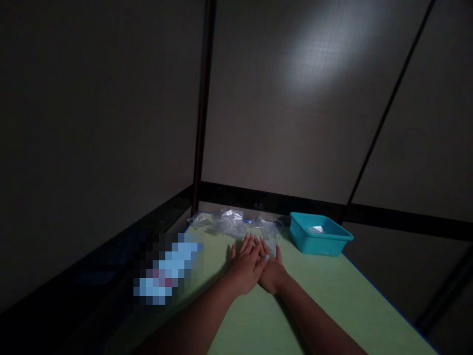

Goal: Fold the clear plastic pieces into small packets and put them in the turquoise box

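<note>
My left hand (244,272) lies low over the green tabletop (254,325), fingers stretched forward. Beside it, my right hand (275,275) is also spread out, and the two overlap at the thumbs and inner fingers. Neither hand grips anything that I can see. A piece of clear plastic (272,246) shows at the right fingertips, partly hidden by the hand. Just beyond the fingers, crumpled clear plastic bags (231,224) lie along the table's far edge.
A turquoise plastic basin (320,245) stands at the far right corner with something whitish inside. At the left edge sits a light-blue pixelated object (166,271) whose kind is obscured. Dark panelled walls (281,123) border the table at the back and left.
</note>
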{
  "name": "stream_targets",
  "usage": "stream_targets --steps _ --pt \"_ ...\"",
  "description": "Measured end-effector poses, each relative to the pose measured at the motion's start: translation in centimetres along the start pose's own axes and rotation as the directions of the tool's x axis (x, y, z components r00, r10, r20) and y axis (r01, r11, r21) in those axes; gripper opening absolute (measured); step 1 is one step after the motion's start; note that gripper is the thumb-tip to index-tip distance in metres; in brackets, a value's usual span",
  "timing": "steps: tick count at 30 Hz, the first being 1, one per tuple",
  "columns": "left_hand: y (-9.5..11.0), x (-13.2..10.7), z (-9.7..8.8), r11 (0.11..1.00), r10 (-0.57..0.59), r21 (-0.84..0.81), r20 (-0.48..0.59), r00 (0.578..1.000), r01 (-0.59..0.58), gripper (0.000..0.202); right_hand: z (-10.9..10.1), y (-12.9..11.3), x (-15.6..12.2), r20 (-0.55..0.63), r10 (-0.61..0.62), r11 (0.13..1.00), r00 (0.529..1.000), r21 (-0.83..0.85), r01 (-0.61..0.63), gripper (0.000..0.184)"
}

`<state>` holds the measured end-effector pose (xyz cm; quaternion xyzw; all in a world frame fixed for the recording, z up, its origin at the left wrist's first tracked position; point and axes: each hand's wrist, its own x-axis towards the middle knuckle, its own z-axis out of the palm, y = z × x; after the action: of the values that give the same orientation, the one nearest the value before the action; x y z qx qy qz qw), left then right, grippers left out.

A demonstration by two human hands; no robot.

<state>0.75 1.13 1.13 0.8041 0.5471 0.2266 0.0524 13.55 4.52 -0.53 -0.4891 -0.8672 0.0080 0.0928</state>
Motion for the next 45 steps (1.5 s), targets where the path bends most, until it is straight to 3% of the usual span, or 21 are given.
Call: stream_targets --steps 3,5,6,7,9,12,16,20,28,37,42,45 --pt "-0.4 0.2 -0.2 0.998 -0.038 0.041 -0.050 0.998 0.041 0.051 -1.4 1.1 -0.2 -0.165 0.113 0.928 0.980 0.371 -0.045 0.048" --pt "-0.6 0.3 -0.1 0.998 -0.036 0.050 -0.052 0.998 0.039 0.049 -2.7 2.2 -0.4 -0.168 0.322 0.702 0.932 0.703 -0.115 0.041" --pt "-0.6 0.3 0.0 0.998 -0.014 0.054 -0.036 0.999 0.016 0.048 -3.3 2.9 -0.5 -0.100 0.433 0.530 0.896 0.832 -0.162 0.037" --pt "-0.7 0.3 0.2 0.998 0.017 0.057 -0.007 1.000 -0.017 0.048 -3.9 3.6 -0.6 -0.034 0.492 0.416 0.870 0.887 -0.200 0.036" --pt "-0.9 0.2 0.7 0.995 0.079 0.060 0.070 0.994 -0.083 0.048 -4.7 4.9 -1.0 0.091 0.534 0.263 0.841 0.927 -0.267 0.035" --pt "-1.2 0.1 1.4 0.991 0.106 0.058 0.159 0.982 -0.117 0.049 -5.1 6.4 -1.4 0.260 0.507 0.133 0.822 0.918 -0.372 0.031" --pt "-1.7 0.3 1.8 0.994 0.077 0.066 0.188 0.979 -0.091 0.050 -4.5 6.9 -1.3 0.435 0.467 0.019 0.770 0.865 -0.501 0.026" --pt "-1.6 0.3 1.8 0.994 0.039 0.092 0.191 0.981 -0.058 0.054 -4.0 6.5 -1.2 0.521 0.414 0.028 0.747 0.813 -0.582 0.020" --pt "-1.3 0.1 2.1 0.987 0.026 0.151 0.139 0.990 -0.047 0.063 -3.6 5.4 -1.5 0.525 0.356 0.191 0.773 0.769 -0.610 0.021" --pt "-1.4 0.2 2.2 0.990 0.012 0.137 0.157 0.988 -0.034 0.068 -2.5 4.7 -1.4 0.375 0.361 0.450 0.854 0.732 -0.512 0.020" --pt "-1.5 0.7 1.8 0.994 -0.042 0.107 0.120 0.992 0.029 0.068 -2.5 5.8 -0.9 0.267 0.360 0.506 0.894 0.749 -0.428 0.014" --pt "-1.5 1.0 1.7 0.990 -0.098 0.109 0.076 0.992 0.089 0.067 -2.8 7.2 -0.5 0.177 0.412 0.524 0.894 0.756 -0.392 0.013"
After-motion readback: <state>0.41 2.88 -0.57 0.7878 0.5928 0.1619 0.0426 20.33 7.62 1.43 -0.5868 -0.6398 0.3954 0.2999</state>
